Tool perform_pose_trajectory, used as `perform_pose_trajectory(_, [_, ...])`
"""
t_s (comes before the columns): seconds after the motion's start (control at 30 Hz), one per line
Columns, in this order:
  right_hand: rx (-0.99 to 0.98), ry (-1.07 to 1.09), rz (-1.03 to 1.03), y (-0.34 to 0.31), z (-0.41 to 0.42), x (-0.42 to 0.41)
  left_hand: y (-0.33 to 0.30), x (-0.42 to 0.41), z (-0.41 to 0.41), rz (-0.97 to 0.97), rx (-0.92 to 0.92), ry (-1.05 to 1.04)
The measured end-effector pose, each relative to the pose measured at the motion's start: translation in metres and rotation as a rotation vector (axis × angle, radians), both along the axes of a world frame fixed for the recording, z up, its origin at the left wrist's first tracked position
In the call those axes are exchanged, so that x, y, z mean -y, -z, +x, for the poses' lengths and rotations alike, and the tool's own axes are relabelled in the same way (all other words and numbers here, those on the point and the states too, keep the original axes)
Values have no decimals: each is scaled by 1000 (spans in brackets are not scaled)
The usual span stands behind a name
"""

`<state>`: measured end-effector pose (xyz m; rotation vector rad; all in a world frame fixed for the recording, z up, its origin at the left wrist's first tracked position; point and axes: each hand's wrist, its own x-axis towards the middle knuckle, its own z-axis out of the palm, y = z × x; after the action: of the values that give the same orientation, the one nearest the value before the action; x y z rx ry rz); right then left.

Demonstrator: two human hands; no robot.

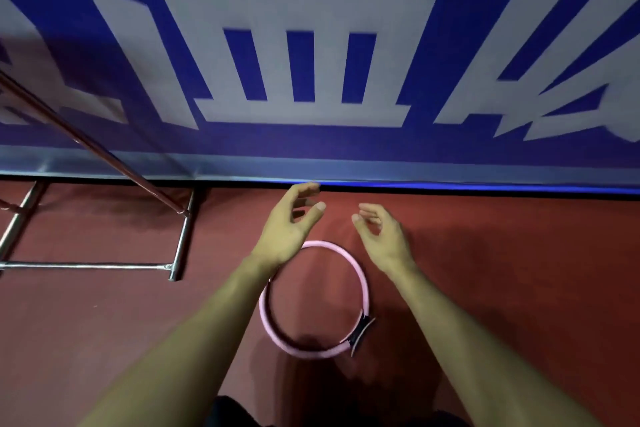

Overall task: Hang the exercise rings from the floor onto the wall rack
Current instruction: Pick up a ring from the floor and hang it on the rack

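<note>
Head view: one pink ring [313, 300] lying flat on the red floor [502, 288], close to the foot of the blue wall [311, 80] with large white lettering. Black padded handle [362, 333] on the ring's lower right side; the opposite handle not visible, probably under the left forearm.

Left hand [287, 224] above the ring's upper left rim, fingers loosely curled, grip wide and holding nothing. Right hand [379, 236] just beyond the upper right rim, fingers likewise relaxed and apart, grip wide, nothing in it. Both hands spread to either side of the ring, likely readying a two-handed pick-up from the floor, though whether either touches the ring cannot be told; the left wrist overlaps the rim in the picture only.

Metal frame [104, 265] at left, standing on the floor against the wall, with a reddish slanted bar [86, 139] running up out of the picture. Possibly part of the rack; hooks or pegs not in sight. Frame cut off at the left edge. Lettering on the wall blurred at right. Dark clothing at the bottom edge, too little shown to say more. No other rings in view.
</note>
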<state>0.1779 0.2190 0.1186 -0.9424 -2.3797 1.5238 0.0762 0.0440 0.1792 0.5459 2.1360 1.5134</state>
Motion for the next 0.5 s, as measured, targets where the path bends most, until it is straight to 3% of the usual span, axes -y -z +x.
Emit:
perform_pose_trajectory(0.27, [122, 41, 139, 220, -13, -20, 168, -22, -27, 74, -123, 82])
perform_pose_trajectory(0.5, [515, -11, 173, 344, 17, -29, 195, -13, -23, 124, -261, 192])
